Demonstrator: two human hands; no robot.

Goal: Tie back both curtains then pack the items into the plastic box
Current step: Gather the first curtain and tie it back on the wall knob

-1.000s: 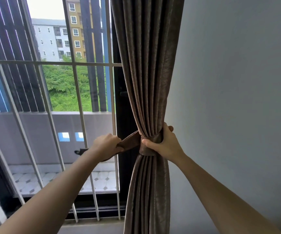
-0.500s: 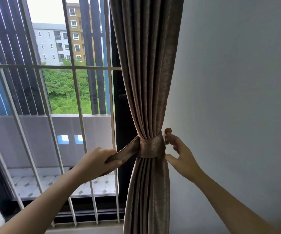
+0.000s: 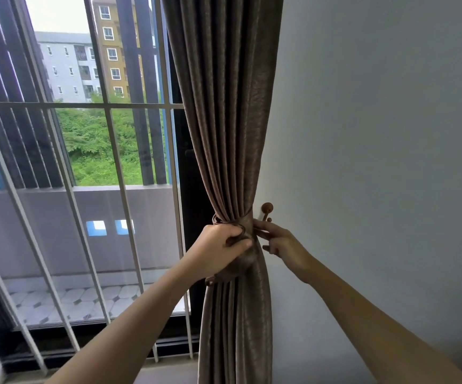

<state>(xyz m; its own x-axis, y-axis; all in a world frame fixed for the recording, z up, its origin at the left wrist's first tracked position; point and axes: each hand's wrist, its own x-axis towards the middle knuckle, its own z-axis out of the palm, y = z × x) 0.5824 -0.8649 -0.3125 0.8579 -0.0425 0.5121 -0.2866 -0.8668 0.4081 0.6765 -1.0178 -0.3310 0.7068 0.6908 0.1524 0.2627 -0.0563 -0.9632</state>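
A brown curtain hangs gathered into a bunch beside the white wall. A matching brown tieback strap is wrapped around the bunch at its narrowest part. My left hand grips the strap against the front of the curtain. My right hand pinches the strap's end at the curtain's right edge, just below a round brown wall hook. The plastic box and the other curtain are out of view.
White window bars and a dark frame stand to the left of the curtain. The white wall fills the right side. A tiled balcony floor lies outside the glass.
My left hand has moved right, bringing the strap across the front of the curtain. My right hand has closed on the strap's end by the hook, which now shows.
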